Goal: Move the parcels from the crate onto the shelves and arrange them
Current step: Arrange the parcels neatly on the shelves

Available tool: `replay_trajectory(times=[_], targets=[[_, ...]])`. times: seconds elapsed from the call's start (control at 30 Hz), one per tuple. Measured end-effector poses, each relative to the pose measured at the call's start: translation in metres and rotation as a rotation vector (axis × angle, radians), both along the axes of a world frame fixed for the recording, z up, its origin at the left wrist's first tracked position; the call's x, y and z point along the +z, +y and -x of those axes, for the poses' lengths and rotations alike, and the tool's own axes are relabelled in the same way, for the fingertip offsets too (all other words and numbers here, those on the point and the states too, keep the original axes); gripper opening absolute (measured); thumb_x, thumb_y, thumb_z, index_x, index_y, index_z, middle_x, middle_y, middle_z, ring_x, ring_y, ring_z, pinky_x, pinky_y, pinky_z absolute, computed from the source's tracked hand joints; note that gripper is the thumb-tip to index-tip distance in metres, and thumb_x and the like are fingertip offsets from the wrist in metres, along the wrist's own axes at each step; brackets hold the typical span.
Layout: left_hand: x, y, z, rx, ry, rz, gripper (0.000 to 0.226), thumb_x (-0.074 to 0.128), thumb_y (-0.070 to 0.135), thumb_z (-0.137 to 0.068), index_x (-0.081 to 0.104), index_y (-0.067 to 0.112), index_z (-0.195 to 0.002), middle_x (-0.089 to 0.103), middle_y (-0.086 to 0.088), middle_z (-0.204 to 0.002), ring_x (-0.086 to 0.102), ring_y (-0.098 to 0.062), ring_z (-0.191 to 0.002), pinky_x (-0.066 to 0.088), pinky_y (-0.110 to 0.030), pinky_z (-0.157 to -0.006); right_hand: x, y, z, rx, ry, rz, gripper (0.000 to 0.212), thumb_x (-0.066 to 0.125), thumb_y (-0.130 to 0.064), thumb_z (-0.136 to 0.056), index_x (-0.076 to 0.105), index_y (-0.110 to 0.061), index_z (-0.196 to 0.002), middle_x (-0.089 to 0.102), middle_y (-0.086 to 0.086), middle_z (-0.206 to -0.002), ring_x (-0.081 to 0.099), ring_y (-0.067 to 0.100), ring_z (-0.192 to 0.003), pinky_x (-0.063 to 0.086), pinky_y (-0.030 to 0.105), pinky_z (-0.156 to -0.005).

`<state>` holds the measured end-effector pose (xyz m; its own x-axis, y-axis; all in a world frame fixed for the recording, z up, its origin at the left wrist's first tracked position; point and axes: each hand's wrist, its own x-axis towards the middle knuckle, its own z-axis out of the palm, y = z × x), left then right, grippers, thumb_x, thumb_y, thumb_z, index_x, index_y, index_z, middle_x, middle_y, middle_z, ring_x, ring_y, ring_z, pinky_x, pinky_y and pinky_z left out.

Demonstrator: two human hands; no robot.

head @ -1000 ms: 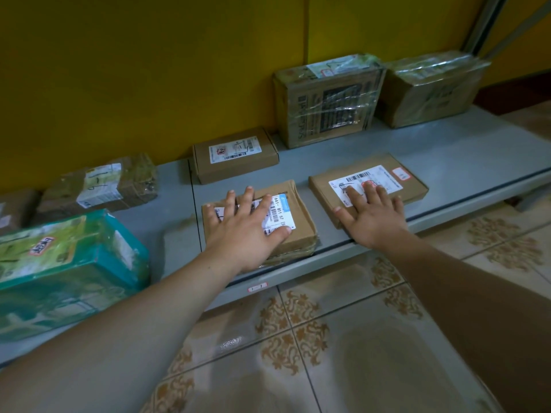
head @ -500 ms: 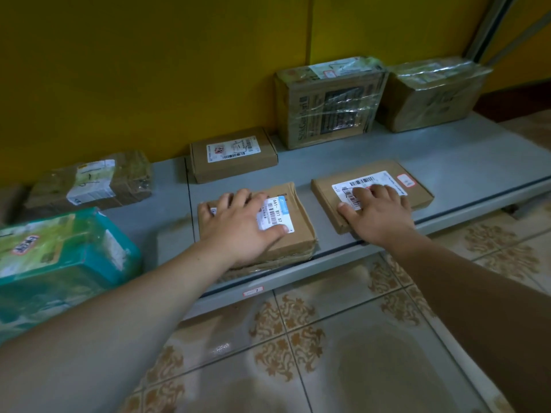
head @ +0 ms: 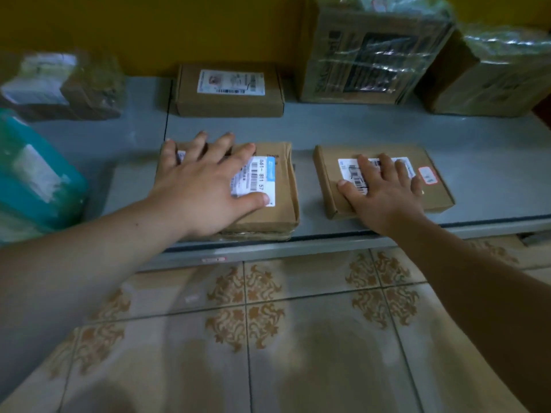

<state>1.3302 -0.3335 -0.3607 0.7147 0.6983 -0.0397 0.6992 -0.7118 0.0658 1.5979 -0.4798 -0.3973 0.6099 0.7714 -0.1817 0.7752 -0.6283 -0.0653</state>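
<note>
Two flat brown parcels lie side by side along the front edge of the grey shelf (head: pixel 357 129), each under a hand. The left hand (head: pixel 205 189) rests palm-down on the left parcel (head: pixel 277 216) with fingers spread straight. The right hand (head: pixel 384 195) lies equally flat on the right parcel (head: pixel 435 198). Neither hand grips anything. A second ago the right parcel sat skewed; now it lies nearly square to the shelf edge, level with its neighbour and just apart from it. I judge that the straightening of this pair is almost done. Behind them sits a small labelled box (head: pixel 229 87) beside a film-wrapped carton (head: pixel 372 55). What seems to be a teal package (head: pixel 35 180) blurs at the left. The crate is out of view, so I cannot tell how many parcels remain.
</note>
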Motion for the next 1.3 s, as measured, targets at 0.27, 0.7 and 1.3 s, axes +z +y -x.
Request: replay_trajectory(times=[0.27,0.7,1.3], targets=[[0.004,-0.004,0.000,0.024,-0.017,0.052,0.095,0.011,0.091,-0.064,0.001,0.048,-0.148,0.002,0.013,-0.161,-0.003,-0.020,-0.148,-0.006,-0.057,-0.114,0.001,-0.003,0.007,-0.009,-0.013,-0.049,0.073,0.019,-0.074,-0.091,0.005,-0.040,-0.155,0.001,0.001,-0.166,-0.004,0.028,-0.151,-0.004,0.053,-0.120],[0.002,-0.004,-0.001,-0.023,-0.054,0.006,0.086,0.010,0.084,-0.073,0.004,0.044,-0.149,0.005,0.006,-0.162,-0.002,-0.027,-0.148,-0.003,-0.062,-0.110,0.039,0.012,0.018,-0.063,0.091,0.103,0.069,0.036,-0.063,-0.095,0.026,-0.026,-0.152,0.026,0.007,-0.158,0.028,0.033,-0.142,0.028,0.051,-0.112],[-0.004,0.001,-0.005,0.058,-0.115,0.018,0.086,0.018,0.084,-0.077,0.003,0.041,-0.150,0.000,0.007,-0.163,-0.006,-0.019,-0.148,-0.008,-0.054,-0.112,0.014,0.045,0.004,0.117,0.054,0.095,0.083,0.025,-0.077,-0.083,-0.003,-0.041,-0.152,-0.001,-0.004,-0.165,0.001,0.026,-0.151,0.011,0.051,-0.117]])
